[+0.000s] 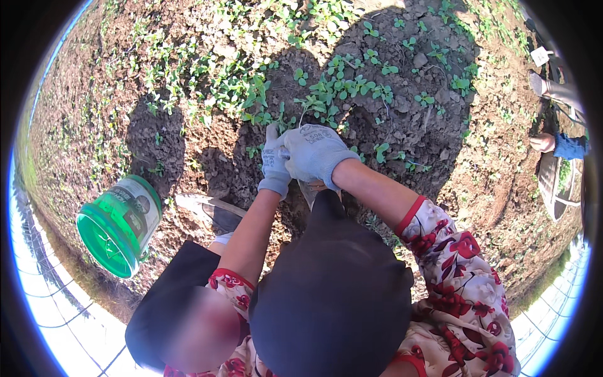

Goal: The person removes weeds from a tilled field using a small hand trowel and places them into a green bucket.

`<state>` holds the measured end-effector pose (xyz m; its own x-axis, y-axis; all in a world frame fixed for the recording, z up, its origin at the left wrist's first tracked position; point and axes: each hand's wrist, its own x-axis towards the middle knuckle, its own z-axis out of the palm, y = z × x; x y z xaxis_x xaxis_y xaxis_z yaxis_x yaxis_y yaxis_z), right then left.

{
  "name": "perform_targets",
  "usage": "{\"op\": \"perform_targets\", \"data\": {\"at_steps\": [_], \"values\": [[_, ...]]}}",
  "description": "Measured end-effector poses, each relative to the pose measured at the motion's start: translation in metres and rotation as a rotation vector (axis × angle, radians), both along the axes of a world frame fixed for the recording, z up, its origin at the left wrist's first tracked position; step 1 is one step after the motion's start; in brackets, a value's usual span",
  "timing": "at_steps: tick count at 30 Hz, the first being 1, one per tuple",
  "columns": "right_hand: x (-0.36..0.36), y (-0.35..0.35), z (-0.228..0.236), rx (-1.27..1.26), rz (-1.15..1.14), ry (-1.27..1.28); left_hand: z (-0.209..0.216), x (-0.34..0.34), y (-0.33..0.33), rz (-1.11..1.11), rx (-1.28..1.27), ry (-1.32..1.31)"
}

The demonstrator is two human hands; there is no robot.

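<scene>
Both my hands wear grey-white work gloves and meet low over the soil, amid small green seedlings (326, 94). My left hand (274, 162) is closed, its fingers curled against the other glove. Over and beside it, my right hand (316, 152) is closed too, with its fingertips turned down and mostly hidden. A thin pale stem (303, 117) rises just beyond the gloves; whether either hand grips it I cannot tell. Leafy plants (254, 94) grow directly ahead of my fingers.
A green bucket (129, 220) lies tipped at the left, near a shoe (213, 207). A large dark rounded shape (330, 289) covers the lower middle. At the far right are another person's hand (543, 142), blue sleeve (570, 146) and a pale container (549, 188). Shadows cross the soil.
</scene>
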<state>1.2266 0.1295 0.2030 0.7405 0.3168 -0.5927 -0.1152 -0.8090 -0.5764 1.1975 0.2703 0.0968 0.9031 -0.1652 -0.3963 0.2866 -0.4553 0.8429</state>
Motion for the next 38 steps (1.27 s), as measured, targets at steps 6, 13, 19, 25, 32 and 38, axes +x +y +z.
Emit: {"op": "perform_targets", "data": {"at_steps": [6, 13, 19, 25, 32, 38], "values": [[0.031, -0.054, 0.026, -0.041, 0.192, 0.069, 0.006, 0.009, 0.005, -0.297, 0.310, -0.250], [0.004, -0.082, 0.080, -0.134, 0.411, -0.040, 0.010, 0.011, 0.007, -0.236, 0.226, -0.207], [-0.028, -0.081, 0.106, -0.219, 0.400, -0.120, 0.011, 0.011, 0.004, -0.191, 0.200, -0.272], [-0.049, -0.089, 0.098, -0.230, 0.319, -0.272, 0.009, 0.009, 0.009, -0.163, 0.238, -0.282], [-0.060, -0.073, 0.100, -0.412, 0.445, -0.299, 0.029, 0.008, -0.010, -0.196, 0.440, -0.110], [-0.063, -0.060, 0.088, -0.399, 0.504, -0.397, 0.072, 0.014, -0.048, -0.413, 0.797, 0.201]]}}
